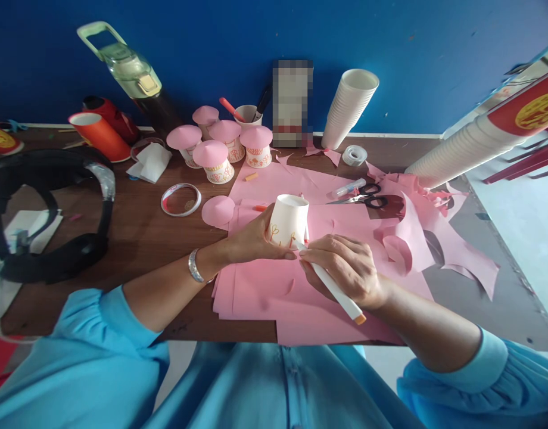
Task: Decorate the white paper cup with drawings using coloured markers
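A white paper cup [289, 214] stands over the pink sheets, bearing orange-yellow flower drawings low on its side. My left hand [256, 238] is closed around the cup's left side and base. In my right hand [345, 268] is a white marker [334, 289] with an orange end cap; its tip meets the cup near the drawn flowers. Under both hands lies a stack of pink paper [251, 292]. A pink paper cone [218, 211] rests left of the cup, and several decorated cups with pink cone roofs [211, 155] stand behind it.
Scissors [372, 195], a glue tube [348, 188] and clear tape [354, 155] lie to the right, near pink scraps [408, 238]. Tall cup stacks [349, 107] lean behind. At left are a tape roll [181, 199], a bottle [131, 71] and a black headset-like strap [55, 256].
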`<state>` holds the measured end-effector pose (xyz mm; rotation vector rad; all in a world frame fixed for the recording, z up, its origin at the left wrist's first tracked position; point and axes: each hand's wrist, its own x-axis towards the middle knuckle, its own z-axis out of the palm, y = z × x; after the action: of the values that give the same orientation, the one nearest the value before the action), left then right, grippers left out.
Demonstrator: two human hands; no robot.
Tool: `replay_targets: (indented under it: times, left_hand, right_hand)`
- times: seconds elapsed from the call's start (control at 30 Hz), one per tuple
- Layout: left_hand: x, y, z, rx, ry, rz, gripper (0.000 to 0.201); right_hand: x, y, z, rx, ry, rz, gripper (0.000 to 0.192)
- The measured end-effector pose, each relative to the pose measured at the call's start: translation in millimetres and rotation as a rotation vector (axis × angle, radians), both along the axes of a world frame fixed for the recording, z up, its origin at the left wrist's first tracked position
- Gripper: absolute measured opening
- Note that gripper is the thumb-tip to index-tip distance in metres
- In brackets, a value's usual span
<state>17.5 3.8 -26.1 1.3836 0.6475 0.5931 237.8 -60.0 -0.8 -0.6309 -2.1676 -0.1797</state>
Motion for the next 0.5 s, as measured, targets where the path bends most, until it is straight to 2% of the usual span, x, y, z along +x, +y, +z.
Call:
replay_targets:
  times: [0.2,0.5]
  left_hand:
    - [-0.6,-1.0,2.8,0.013,-0.003,-0.02,0.075]
    - [-1.8,0.1,-1.4,0.009,-0.003,-0.017,0.079]
  right_hand:
    - [0.9,-0.6,0.2,-0.011,-0.017,0.006,0.016]
    - [0.4,-1.0,-0.5,-0.016,-0.022,-0.005,0.018]
